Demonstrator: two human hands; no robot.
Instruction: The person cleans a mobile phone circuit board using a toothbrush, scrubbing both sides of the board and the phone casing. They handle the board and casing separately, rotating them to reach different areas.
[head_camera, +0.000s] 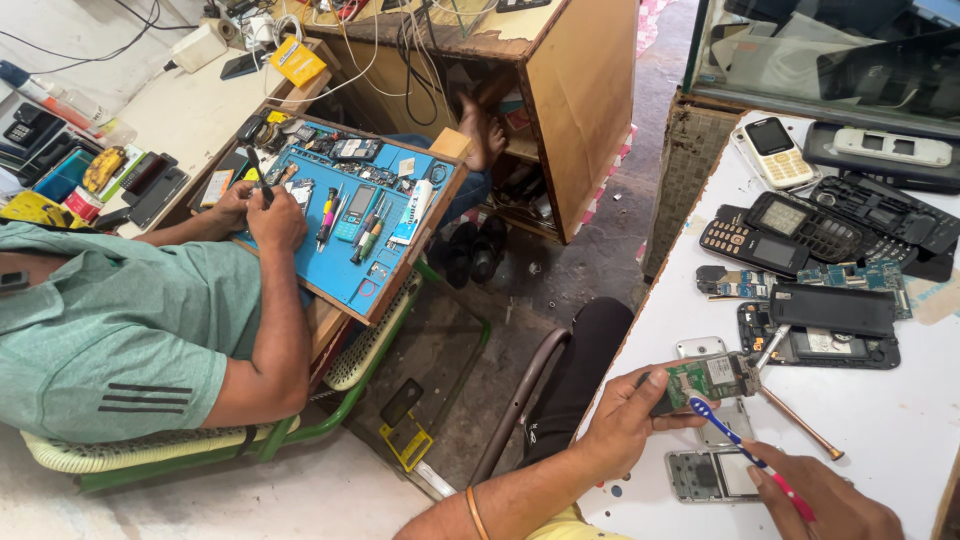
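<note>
Head view: the left hand (622, 418) is clamped around a green circuit board (712, 378), held just above the white table (900, 420). Right hand (825, 500) pinches a slim blue-and-red tool (745, 455), its blue tip touching the board's lower edge. Directly under the left hand's fingertips lies an opened phone shell (708, 474) (a second one partly hidden behind the board). Beyond the hands, farther up the table, sit several dismantled keypad phones (800, 232). Off to the left, another person (130, 320) works at a blue mat (345, 270).
</note>
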